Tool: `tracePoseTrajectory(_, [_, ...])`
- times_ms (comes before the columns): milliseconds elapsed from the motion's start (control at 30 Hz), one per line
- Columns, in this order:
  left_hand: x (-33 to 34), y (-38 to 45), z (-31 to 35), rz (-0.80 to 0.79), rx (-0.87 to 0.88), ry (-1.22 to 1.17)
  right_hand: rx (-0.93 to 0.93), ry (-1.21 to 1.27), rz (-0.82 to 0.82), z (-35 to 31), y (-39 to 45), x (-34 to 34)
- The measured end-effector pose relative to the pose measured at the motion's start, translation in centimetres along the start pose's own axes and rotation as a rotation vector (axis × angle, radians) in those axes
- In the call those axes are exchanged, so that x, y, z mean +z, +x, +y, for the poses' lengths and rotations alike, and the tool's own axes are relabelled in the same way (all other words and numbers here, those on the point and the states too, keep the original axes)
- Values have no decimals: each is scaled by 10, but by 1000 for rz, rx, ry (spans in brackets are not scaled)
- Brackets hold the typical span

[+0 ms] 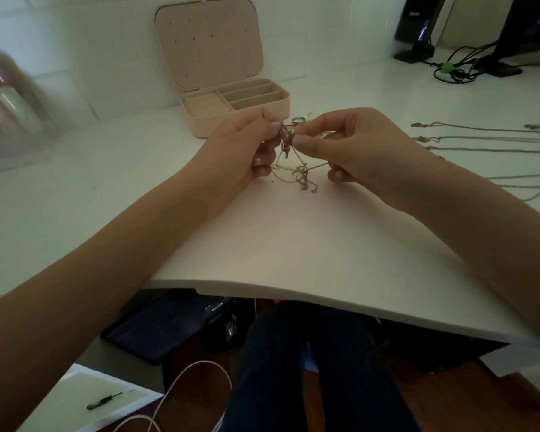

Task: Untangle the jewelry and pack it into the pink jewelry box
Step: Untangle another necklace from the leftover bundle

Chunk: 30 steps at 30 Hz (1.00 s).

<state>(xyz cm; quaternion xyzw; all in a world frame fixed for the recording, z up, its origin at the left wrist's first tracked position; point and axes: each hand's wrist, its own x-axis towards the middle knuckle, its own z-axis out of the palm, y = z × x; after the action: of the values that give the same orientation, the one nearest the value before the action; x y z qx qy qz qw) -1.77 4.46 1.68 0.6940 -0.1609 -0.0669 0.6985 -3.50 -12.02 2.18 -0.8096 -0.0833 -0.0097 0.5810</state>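
Near edge of the desk: bare white top, both forearms crossing it toward the middle.
Tangle: thin silver-grey chains knotted in a clump with small clasps and loops, held just above the middle of the desk between the two hands, loose ends trailing onto the top.
Left hand: thumb and forefinger pinched on the upper part of the tangle, other fingers curled.
Right hand: thumb and forefinger pinched on the same knot, lower fingers curled round a strand.
Right edge: chains laid out straight, side by side.
Far middle: pink box, lid upright, tray compartments showing nothing inside.
Far right corner: black cables.
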Motion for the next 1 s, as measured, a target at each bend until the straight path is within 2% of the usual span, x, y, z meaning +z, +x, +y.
tracePoseTrajectory(167, [-3,-2,-2,33,71,152,-18,-43,27,-3,-3,1])
tracePoseTrajectory(400, [-3,-3,-2,67,86,230,-31,-74,109,-3,-2,-1])
tracePoseTrajectory(567, [-2,-4,-4,82,166,404,-54,-93,143,-1,0,-3])
tracePoseTrajectory(767, [-5,-5,-8,84,218,560,-239,-459,250,1,2,-4])
tracePoseTrajectory(1000, [-3,-7,-6,113,236,644,-200,-778,356,-1,0,-7])
